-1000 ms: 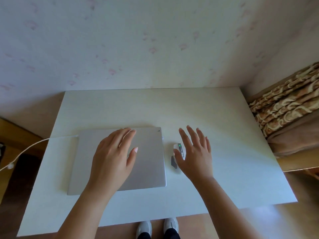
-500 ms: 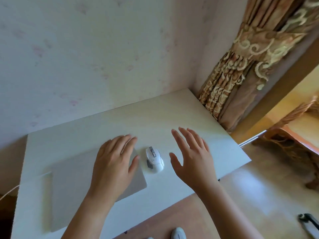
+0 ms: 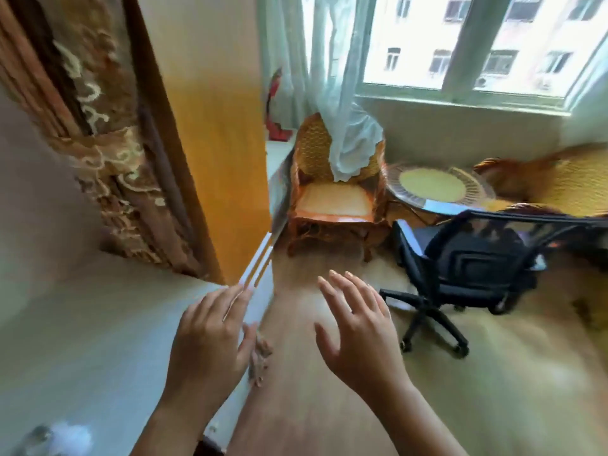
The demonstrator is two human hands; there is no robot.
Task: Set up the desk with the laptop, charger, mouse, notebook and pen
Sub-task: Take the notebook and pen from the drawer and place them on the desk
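Observation:
The view has swung right, away from the desk's middle. The white desk (image 3: 98, 324) fills the lower left, and the white mouse (image 3: 65, 437) shows as a blur at the bottom left corner. My left hand (image 3: 210, 340) hovers over the desk's right edge, fingers spread, holding nothing. My right hand (image 3: 358, 327) is out over the wooden floor, past the desk, open and empty. The laptop and charger cable are out of frame. No notebook or pen can be seen.
A black office chair (image 3: 470, 268) stands on the floor to the right. Behind it are a wicker armchair (image 3: 332, 192), a round wicker table (image 3: 437, 185) and a window. A brown patterned curtain (image 3: 98, 143) and an orange wall panel (image 3: 227, 143) flank the desk.
My head has turned sharply right: the laptop has left the view and the mouse has slid to the bottom left corner. Both hands have come off the desk area, still open.

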